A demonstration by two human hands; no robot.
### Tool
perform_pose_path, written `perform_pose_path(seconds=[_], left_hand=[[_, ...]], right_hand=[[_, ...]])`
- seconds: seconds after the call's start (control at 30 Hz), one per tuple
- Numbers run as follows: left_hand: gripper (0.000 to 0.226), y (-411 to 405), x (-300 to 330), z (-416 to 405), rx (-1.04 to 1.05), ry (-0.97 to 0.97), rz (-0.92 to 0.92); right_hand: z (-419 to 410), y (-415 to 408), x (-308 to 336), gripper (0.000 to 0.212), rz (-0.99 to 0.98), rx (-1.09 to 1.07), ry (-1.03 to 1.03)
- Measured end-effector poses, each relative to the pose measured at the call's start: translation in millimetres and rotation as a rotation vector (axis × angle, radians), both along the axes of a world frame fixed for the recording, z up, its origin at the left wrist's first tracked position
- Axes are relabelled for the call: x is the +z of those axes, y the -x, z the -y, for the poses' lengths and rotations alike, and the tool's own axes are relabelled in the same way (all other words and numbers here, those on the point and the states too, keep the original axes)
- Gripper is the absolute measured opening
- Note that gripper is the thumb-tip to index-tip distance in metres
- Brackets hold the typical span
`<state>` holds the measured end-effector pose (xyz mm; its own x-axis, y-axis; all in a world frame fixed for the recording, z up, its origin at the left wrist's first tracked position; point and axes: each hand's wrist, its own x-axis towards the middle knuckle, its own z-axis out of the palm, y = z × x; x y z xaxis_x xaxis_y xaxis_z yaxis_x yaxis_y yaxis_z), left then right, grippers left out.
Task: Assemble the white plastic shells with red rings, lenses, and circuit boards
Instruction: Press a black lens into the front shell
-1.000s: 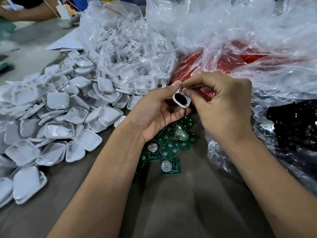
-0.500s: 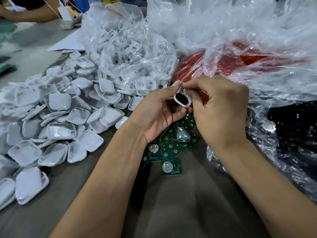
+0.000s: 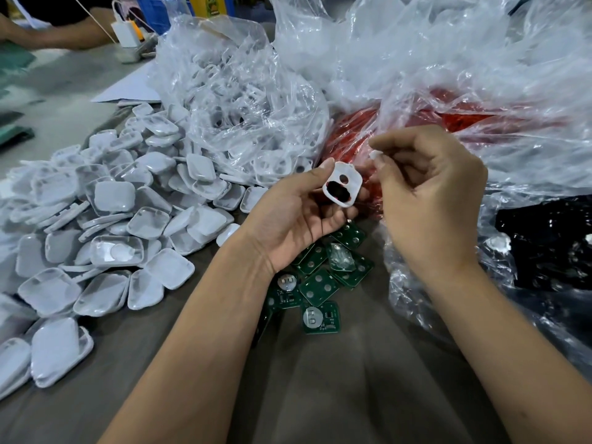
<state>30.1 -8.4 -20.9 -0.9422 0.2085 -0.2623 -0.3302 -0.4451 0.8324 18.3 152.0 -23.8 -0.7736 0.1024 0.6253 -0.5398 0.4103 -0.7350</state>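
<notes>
1. My left hand (image 3: 298, 219) holds one white plastic shell (image 3: 342, 187) up above the worktop (image 3: 352, 379), gripped by its edges between thumb and fingers, its face turned toward me.
2. The shell's large opening looks dark with a trace of red at its rim, so I judge the red ring and a dark lens are seated there; the small round hole above it is open.
3. My right hand (image 3: 429, 200) hovers just beside the shell, fingers curled, pinching a small white piece (image 3: 374, 154) at the fingertips. I cannot tell what that piece is.
4. I judge the step in hand is fitting the shell's front parts, with the board not yet in.
5. The green circuit boards (image 3: 320, 283) lie in a loose heap on the worktop below my hands.
6. The next move likely calls for bringing the pinched piece to the shell and pressing it squarely home while the left hand steadies the shell.
7. Loose white shells (image 3: 112, 225) are piled at left; the bag of red rings (image 3: 400, 123) sits behind.
</notes>
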Motion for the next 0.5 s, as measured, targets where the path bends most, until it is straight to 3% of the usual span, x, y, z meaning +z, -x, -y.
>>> perform_pose_path(seconds=[0.2,0.5], left_hand=[[0.031,1.6,-2.0,4.0,-0.009,-0.028,-0.008],[0.026,1.6,-0.3,5.0,-0.024,0.124,-0.073]], right_hand=[[-3.9,4.9,1.0,0.022,0.145,0.110,0.137],[-5.8,4.5,2.3,0.015,0.236,0.148,0.087]])
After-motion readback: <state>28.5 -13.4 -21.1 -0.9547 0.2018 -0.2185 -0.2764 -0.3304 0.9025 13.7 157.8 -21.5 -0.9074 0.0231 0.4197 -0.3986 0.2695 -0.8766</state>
